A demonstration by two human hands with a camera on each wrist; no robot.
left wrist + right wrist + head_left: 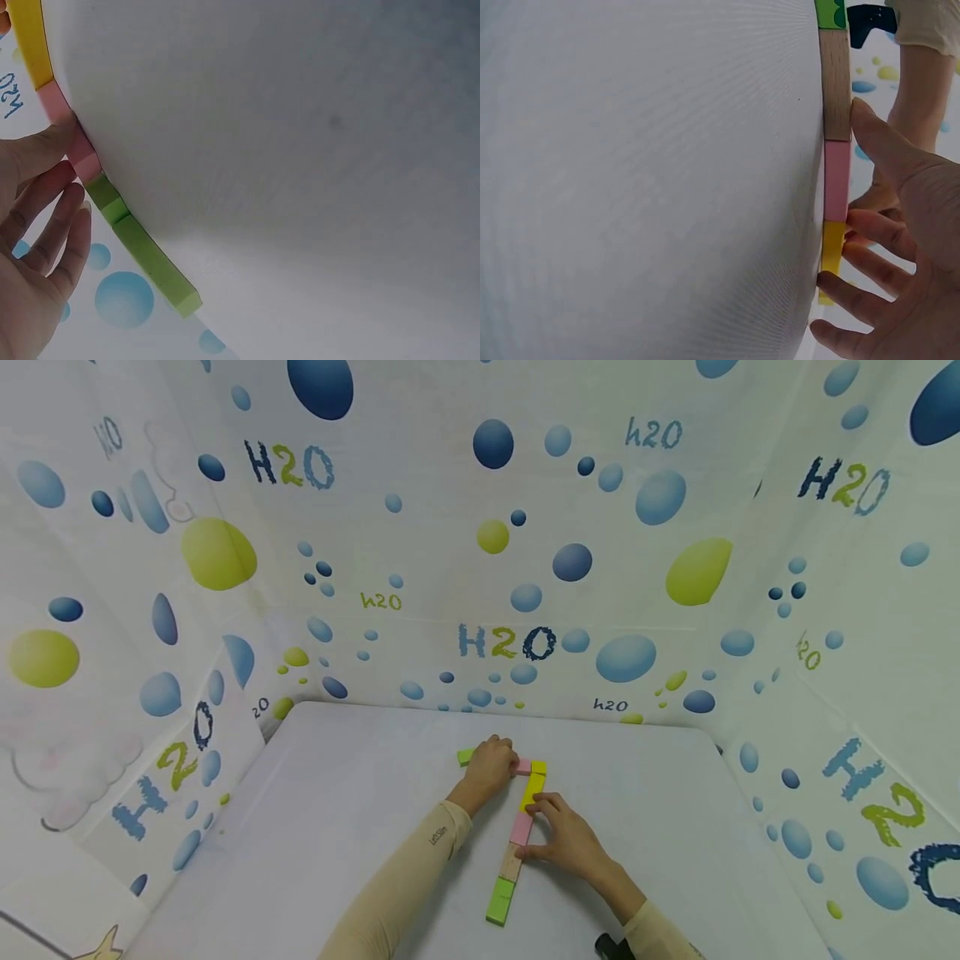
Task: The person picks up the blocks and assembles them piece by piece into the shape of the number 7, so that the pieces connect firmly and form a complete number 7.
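Wooden blocks form two lines that meet at a corner on the white table. My left hand is at the far line, pinching a pink block with the thumb on one side and a finger on the other. A green block and a shorter one lie beyond it. My right hand rests along the right side of the near line, fingers spread. Its thumb touches the plain wood block, and its fingertips lie by the pink block and the yellow block.
A green block ends the near line, and a small yellow block stands at the corner. A black object lies by the right sleeve. Behind the white tabletop hangs a bubble-printed curtain.
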